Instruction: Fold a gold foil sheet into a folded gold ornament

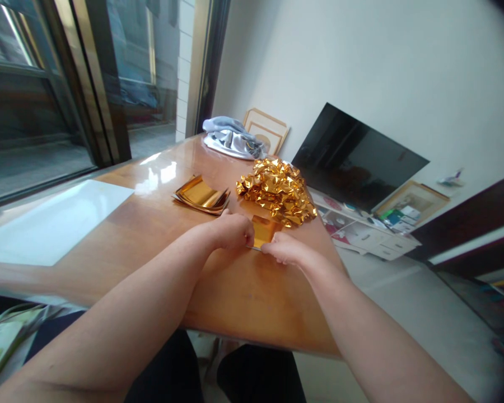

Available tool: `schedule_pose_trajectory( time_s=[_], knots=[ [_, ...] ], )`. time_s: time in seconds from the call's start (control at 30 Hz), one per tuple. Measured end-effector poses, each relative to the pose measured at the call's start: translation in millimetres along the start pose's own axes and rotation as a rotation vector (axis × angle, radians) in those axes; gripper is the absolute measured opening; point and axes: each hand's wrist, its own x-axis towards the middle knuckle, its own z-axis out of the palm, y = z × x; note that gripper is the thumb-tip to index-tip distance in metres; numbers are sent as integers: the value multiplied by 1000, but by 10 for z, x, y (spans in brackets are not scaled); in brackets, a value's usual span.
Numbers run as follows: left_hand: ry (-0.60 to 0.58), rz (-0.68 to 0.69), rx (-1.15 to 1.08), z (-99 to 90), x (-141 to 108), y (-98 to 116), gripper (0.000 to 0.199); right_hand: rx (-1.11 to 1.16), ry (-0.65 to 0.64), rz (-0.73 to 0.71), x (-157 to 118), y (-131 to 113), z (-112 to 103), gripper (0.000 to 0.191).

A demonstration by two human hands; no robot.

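A small sheet of gold foil paper (262, 230) lies on the wooden table between my two hands. My left hand (236, 230) is closed at the sheet's left near corner, fingers curled in a pinch. At the right near corner, my right hand (282, 248) pinches the same edge. Just beyond my left hand rests a stack of gold foil sheets (201, 194), its edges curling up. A heap of folded gold foil pieces (279, 190) glitters behind the sheet, to the right. My fingertips are partly hidden.
On the table's left lies a white sheet (59, 224). A bundle of grey-blue cloth (231, 134) sits at the far end, near a leaning frame (266, 126). The table (252, 308) ends close to my lap. Beyond its right edge are a white cabinet (363, 235) and a television (357, 159).
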Motion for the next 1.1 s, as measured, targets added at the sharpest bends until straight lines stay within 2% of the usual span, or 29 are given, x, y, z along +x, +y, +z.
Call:
schedule_pose_trajectory(
  time_s=[0.07, 0.23, 0.27, 0.43, 0.57, 0.77, 1.0, 1.1],
  knots=[
    [5, -16, -12, 1, 4, -26, 21, -45, -17, -2, 7, -42, -7, 45],
    [42, -62, -75, 22, 15, -79, 18, -1, -14, -268, 55, -179, -8, 35],
    [54, -67, -89, 29, 18, -86, 18, 5, -11, -264, 64, -196, 0, 36],
    [56, -93, -138, 45, 46, -120, 18, 8, -52, -68, 82, -230, 30, 39],
    [12, -76, -153, 38, 64, -138, 21, 49, -38, -69, 73, -292, 18, 38],
    [15, -84, -110, 45, 74, -144, 22, 30, -102, 41, 9, -375, -34, 41],
    [22, -46, -112, 8, 58, -105, 24, 20, -88, 26, 42, -362, -52, 45],
    [38, -34, -104, 7, 49, -96, 24, -51, -106, 70, 76, -329, -66, 48]
  ],
)
